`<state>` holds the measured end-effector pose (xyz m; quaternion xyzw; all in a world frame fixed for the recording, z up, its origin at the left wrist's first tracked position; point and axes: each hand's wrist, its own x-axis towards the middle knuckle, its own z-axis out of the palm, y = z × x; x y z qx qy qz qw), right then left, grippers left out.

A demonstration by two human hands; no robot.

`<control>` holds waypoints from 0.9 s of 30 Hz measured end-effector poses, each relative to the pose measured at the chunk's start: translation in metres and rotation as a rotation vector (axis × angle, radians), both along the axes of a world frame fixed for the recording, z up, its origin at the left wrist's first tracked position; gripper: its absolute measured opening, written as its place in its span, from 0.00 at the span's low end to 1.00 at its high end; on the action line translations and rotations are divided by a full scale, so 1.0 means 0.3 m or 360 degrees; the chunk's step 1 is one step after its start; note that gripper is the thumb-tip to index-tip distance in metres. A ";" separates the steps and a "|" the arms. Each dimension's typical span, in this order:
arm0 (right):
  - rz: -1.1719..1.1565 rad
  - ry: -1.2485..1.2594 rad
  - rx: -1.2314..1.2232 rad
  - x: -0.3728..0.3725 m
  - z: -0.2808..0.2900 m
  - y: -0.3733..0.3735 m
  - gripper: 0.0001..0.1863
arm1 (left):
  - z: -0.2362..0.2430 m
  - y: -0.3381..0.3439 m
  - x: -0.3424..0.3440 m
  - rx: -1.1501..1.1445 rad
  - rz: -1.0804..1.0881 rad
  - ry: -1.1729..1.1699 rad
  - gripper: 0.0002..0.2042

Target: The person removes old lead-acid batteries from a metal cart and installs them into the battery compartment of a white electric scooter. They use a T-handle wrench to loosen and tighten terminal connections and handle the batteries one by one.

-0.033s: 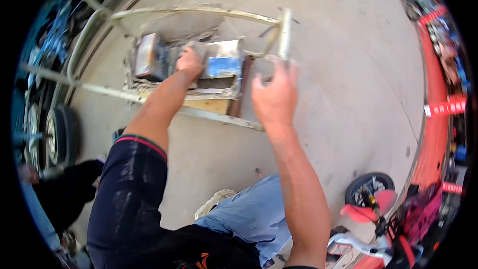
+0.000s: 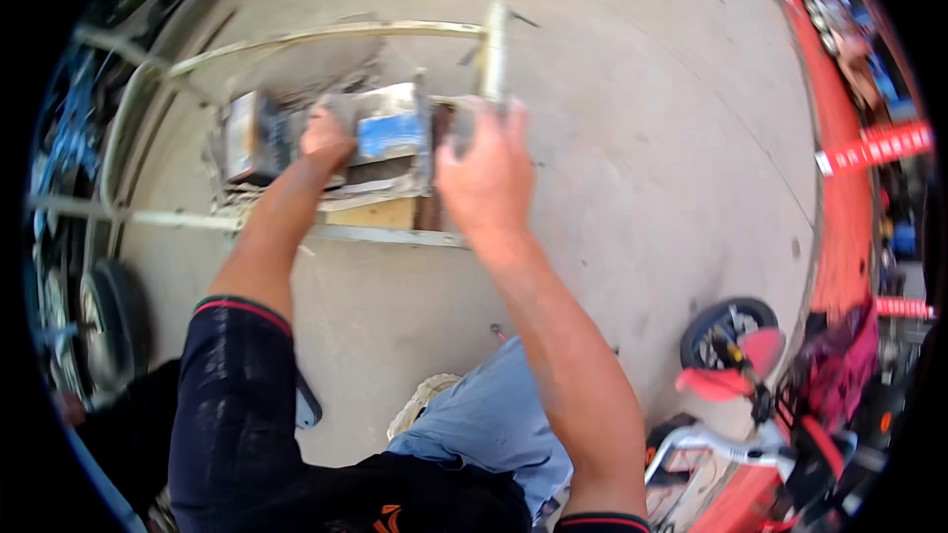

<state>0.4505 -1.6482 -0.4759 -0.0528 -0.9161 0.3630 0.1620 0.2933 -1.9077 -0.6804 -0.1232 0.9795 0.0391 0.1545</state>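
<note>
A torn, flattened cardboard piece (image 2: 370, 199) with a white and blue printed panel (image 2: 388, 136) lies inside a cream metal tube frame (image 2: 355, 234) on the floor. On its left stands a small box (image 2: 243, 143) with dark sides. My left hand (image 2: 328, 138) reaches onto the cardboard between the two, fingers closed around something greyish; blur hides what it is. My right hand (image 2: 486, 173) is just right of the cardboard, by the lower end of the frame's upright bar (image 2: 494, 49). Its thumb and fingers are apart, and nothing held shows in it.
A black wheel (image 2: 114, 321) stands at left, beside a person's dark-clothed arm. At lower right are a small wheel with a pink fender (image 2: 716, 383) and a white handle (image 2: 726, 446). A red strip (image 2: 844, 227) with goods behind it runs along the right side.
My view has shifted, so the frame, cardboard and both hands sit further left in the picture. Against the frame, the hands have hardly moved. A dark slab now shows beside my left sleeve.
</note>
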 end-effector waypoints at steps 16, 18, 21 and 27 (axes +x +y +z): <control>-0.0014 0.0075 -0.0088 -0.072 -0.142 -0.107 0.21 | 0.006 -0.367 -0.040 0.0480 0.0064 0.0075 0.28; -0.0014 0.0101 -0.0109 -0.082 -0.136 -0.109 0.20 | 0.092 -0.380 -0.032 0.0376 -0.0082 0.0104 0.27; -0.0009 0.0105 -0.0096 -0.083 -0.124 -0.111 0.20 | 0.157 -0.429 -0.012 0.0430 -0.0012 0.0551 0.25; 0.0017 0.0084 -0.0101 -0.037 -0.057 -0.071 0.23 | 0.445 -0.520 0.001 0.1298 0.0346 0.0324 0.29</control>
